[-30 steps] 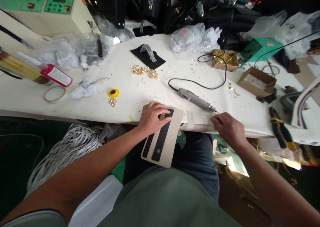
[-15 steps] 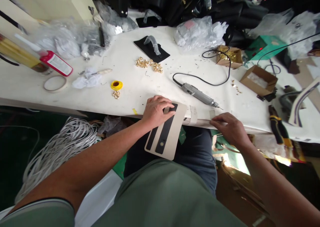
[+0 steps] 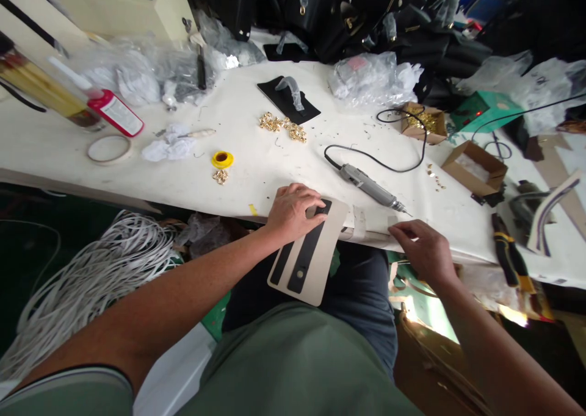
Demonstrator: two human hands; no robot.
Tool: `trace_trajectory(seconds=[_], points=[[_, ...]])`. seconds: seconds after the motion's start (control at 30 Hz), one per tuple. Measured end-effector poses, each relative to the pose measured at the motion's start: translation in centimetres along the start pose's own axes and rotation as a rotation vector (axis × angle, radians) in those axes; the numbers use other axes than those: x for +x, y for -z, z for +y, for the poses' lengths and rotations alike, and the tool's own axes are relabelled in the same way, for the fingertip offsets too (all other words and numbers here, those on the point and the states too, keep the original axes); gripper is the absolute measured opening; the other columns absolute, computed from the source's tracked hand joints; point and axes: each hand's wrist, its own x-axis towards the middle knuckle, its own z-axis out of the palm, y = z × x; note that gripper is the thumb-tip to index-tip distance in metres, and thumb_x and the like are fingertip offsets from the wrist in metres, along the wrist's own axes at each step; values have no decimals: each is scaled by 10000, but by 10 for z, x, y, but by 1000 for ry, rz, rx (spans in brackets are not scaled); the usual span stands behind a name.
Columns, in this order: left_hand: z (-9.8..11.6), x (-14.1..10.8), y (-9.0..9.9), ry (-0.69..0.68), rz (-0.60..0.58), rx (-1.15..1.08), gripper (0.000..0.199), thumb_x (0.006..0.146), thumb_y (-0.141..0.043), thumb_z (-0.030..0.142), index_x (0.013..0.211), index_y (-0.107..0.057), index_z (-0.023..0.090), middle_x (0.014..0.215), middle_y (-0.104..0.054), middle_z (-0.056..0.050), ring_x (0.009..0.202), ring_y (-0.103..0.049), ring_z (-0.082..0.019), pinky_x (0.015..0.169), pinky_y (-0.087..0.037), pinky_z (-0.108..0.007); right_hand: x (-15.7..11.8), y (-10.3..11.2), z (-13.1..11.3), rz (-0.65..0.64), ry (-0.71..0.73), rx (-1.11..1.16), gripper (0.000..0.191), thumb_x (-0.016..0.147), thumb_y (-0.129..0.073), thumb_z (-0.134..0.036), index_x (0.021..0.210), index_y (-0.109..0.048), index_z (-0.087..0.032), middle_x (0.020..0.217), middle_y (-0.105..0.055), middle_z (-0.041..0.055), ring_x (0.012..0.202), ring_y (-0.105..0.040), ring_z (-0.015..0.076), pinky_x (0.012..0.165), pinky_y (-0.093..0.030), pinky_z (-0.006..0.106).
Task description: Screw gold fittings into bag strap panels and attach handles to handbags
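My left hand (image 3: 295, 213) grips the upper end of a beige panel (image 3: 327, 251), thumb and forefinger curled over a black strip (image 3: 307, 254) on it. The panel leans from the table edge down over my lap. A second dark strip (image 3: 281, 263) runs beside the first, and a small round pale spot shows near the first strip's lower end. At the table's front edge, my right hand (image 3: 423, 248) is closed in a pinch, beside a small translucent patch (image 3: 392, 221). Whatever its fingertips hold is too small to make out. A grey handheld rotary tool (image 3: 370, 187) lies just beyond.
Gold fittings (image 3: 284, 126) lie near a black piece (image 3: 288, 100). A yellow spool (image 3: 222, 160), tape ring (image 3: 108, 149) and red bottle (image 3: 116, 112) are left. Cardboard boxes (image 3: 476, 166) and pliers (image 3: 510, 251) are right. The tool's cord (image 3: 379, 160) loops across the table.
The whole view has shifted slightly, so the table's things appear a little lower and further right. Both hands keep nearly the same places and grips.
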Motion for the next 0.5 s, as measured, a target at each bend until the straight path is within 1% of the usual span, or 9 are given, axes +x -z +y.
trace_trajectory(seconds=[0.1,0.2,0.27,0.37,0.5], points=[[1,0,0,-2,6,2,175,862,-813,389,1012,-790,301,1224,-789,17,1235,-606,-270,1044,-418,-490,7,-11,-41,-76,28,170,217,932,-686,-429,845,-729,-235,841,-720,33,775,-634,217,775,-482,356],[2,0,1,4,21,11,187,857,-818,394,1011,-787,291,1217,-789,16,1233,-606,-270,1036,-421,-490,22,-32,-83,-208,64,297,207,955,-658,-403,864,-727,-231,829,-697,12,776,-619,192,748,-466,320],[3,0,1,6,24,15,199,853,-819,399,1012,-786,285,1212,-789,13,1231,-606,-274,1028,-427,-492,33,-45,-103,-273,71,351,205,963,-644,-401,882,-724,-230,822,-685,3,766,-616,183,731,-460,310],[2,-1,0,6,17,19,212,857,-809,409,1027,-786,285,1219,-790,2,1227,-604,-283,1014,-436,-499,45,-61,-116,-300,103,345,189,957,-641,-383,881,-723,-232,827,-685,3,776,-620,186,757,-462,314],[2,-1,0,2,22,26,198,891,-762,403,1044,-782,279,1220,-788,0,1233,-598,-289,1011,-435,-511,52,-70,-118,-295,164,295,157,935,-647,-342,858,-728,-233,842,-684,14,815,-632,200,787,-459,325]])
